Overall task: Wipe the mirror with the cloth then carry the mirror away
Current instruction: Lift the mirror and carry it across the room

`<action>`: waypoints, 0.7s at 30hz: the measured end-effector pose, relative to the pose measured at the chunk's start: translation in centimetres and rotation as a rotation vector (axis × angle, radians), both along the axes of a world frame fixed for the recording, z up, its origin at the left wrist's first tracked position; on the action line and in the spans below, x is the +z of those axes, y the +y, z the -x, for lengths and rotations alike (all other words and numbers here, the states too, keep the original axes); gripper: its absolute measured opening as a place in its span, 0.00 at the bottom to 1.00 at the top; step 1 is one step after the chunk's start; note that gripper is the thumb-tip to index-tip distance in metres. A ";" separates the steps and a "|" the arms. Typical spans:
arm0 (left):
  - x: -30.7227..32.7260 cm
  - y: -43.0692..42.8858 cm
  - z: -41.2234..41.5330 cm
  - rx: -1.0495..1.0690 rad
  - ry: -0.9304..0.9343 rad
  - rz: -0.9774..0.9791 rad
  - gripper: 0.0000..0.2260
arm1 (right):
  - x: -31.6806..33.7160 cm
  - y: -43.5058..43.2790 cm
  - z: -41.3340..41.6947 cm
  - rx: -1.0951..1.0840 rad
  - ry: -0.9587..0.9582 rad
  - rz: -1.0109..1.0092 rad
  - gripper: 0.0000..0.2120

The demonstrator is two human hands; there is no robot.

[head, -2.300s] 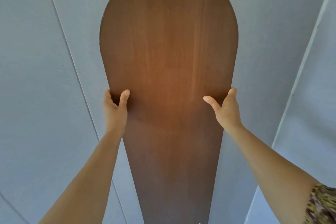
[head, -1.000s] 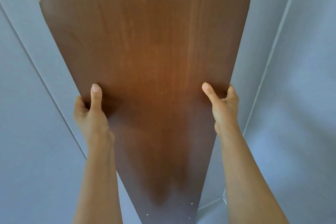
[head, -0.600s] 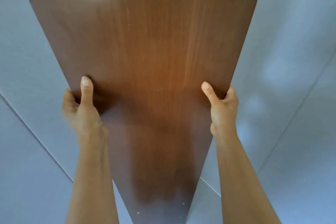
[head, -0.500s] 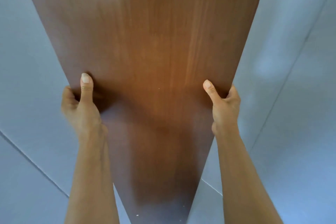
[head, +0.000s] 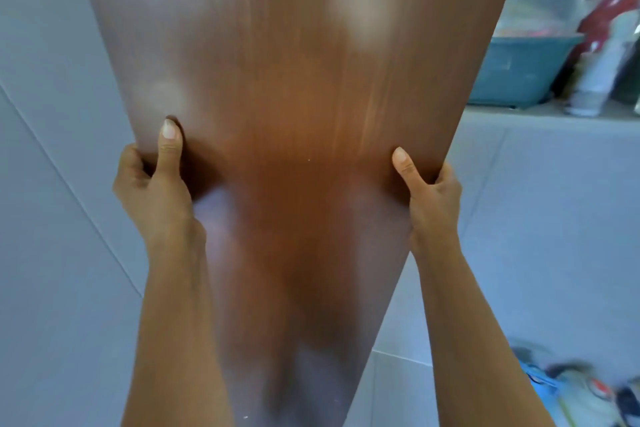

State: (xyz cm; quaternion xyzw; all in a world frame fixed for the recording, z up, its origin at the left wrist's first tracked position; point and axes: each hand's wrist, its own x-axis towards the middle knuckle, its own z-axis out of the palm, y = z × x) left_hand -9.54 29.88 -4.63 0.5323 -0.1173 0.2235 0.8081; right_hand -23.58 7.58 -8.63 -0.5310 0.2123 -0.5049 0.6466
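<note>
The mirror (head: 294, 114) fills the middle of the view with its brown wood-grain back facing the camera, held upright in front of the person and running out of frame at the top and bottom. Its glass side is turned away and cannot be seen.

The left hand (head: 156, 191) grips the mirror's left edge. Its thumb (head: 169, 146) lies flat and straight on the wooden back, pointing up, while the fingers curl round the edge to the far side — only their knuckles show, so how far they reach across the front cannot be told. The hand is closed on the panel, not spread.

The right hand (head: 431, 198) clamps the right edge at nearly the same height. Its thumb (head: 403, 166) presses on the back, angled up and inward, and the remaining fingers wrap behind the edge, mostly hidden. This grasp is narrow too, pinching the panel's thickness between thumb and fingers.

Both bare forearms rise from the bottom of the frame to the two edges.

Behind the mirror stand pale grey wall panels (head: 52, 184). At upper right a ledge (head: 554, 118) carries a teal basket (head: 519, 69) and a white bottle (head: 595, 76) — both blurred. At lower right some colourful items (head: 571, 388) lie low down, too blurred to identify.
</note>
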 end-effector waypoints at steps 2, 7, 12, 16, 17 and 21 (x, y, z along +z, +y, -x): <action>0.0 -2.3 1.3 -0.048 -0.028 0.021 0.15 | 0.0 -1.6 2.5 -0.029 0.024 0.001 0.26; -0.1 -10.3 6.6 -0.165 0.008 -0.026 0.20 | 0.5 -8.0 10.5 -0.192 0.053 0.036 0.22; -0.7 -17.0 10.8 -0.244 0.089 -0.044 0.20 | 0.9 -12.8 16.5 -0.327 0.113 0.055 0.25; -0.9 -23.1 13.4 -0.362 0.111 -0.059 0.20 | 1.2 -15.9 21.0 -0.462 0.078 0.069 0.24; -0.8 -23.4 13.5 -0.379 0.111 -0.056 0.20 | 1.2 -16.0 21.2 -0.473 0.074 0.058 0.24; -0.7 -29.4 16.8 -0.570 0.128 -0.027 0.18 | 1.4 -18.3 26.6 -0.634 0.073 0.056 0.24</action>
